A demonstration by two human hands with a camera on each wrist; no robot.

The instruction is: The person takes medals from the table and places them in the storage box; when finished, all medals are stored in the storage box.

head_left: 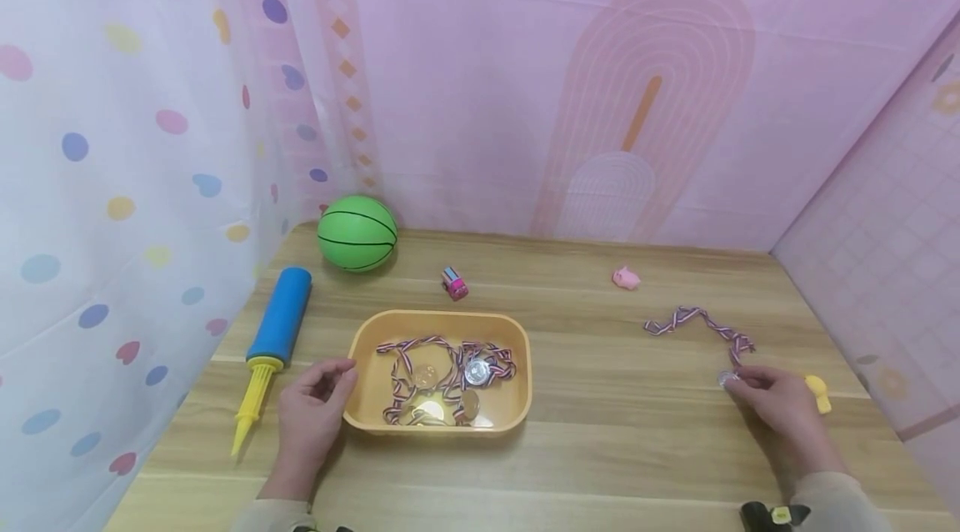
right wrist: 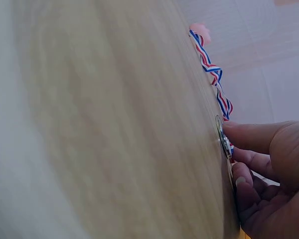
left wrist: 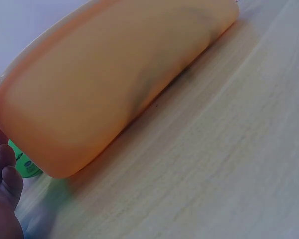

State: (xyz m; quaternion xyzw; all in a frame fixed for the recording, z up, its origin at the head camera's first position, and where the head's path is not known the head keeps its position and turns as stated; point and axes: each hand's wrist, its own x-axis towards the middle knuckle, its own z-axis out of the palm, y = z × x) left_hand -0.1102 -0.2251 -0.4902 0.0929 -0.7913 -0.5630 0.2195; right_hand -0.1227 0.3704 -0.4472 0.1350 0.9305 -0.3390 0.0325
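Observation:
At the left end of an orange plastic bin [head_left: 438,314], my left hand [head_left: 311,407] grips the rim between thumb and fingers. Inside the bin lie a silver medal [head_left: 477,372] and several gold-coloured ones, such as a gold medal [head_left: 425,377], among tangled striped ribbons. Far to the right, my right hand [head_left: 776,403] pinches another silver medal [head_left: 726,379] by its edge, low over the table. This medal stands on edge in the right wrist view, and its red, white and blue ribbon [right wrist: 214,72] trails away along the tabletop.
Left of the bin lies a blue and yellow hand pump [head_left: 279,315]. Behind are a green ball [head_left: 357,233], a small pink toy vehicle [head_left: 454,283] and a pink toy pig [head_left: 626,278]. A yellow object [head_left: 817,393] sits partly behind my right hand. Curtains enclose the wooden table [head_left: 615,449].

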